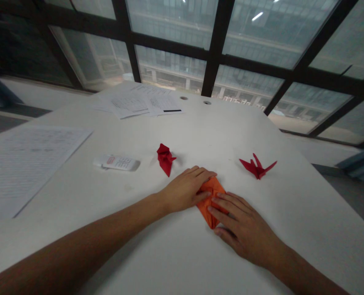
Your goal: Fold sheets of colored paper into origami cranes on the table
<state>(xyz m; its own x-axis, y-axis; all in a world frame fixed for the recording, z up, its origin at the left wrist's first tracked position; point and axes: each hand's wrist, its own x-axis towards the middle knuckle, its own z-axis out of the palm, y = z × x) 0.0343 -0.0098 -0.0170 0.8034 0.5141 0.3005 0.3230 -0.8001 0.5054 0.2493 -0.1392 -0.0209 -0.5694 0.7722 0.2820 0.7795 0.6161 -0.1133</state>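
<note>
A folded piece of orange origami paper (pixel 211 212) lies flat on the white table, one corner pointing toward me. My left hand (pixel 186 188) is closed over its upper left edge, fingers at the top and thumb on the face. From the lower right, my right hand (pixel 245 225) lies on the same paper with fingers stretched out and thumb by the near corner. Both hands cover parts of the folds. Beyond my left hand sits a red folded paper figure (pixel 165 159). A red paper crane (pixel 258 167) with spread wings stands farther right.
A white packet with printed lettering (pixel 117 162) lies left of the red figure. A large printed sheet (pixel 34 164) covers the table's left side. Several papers (pixel 139 100) lie at the far end, near two round table holes (pixel 206 103). Dark-framed windows (pixel 211 53) rise behind.
</note>
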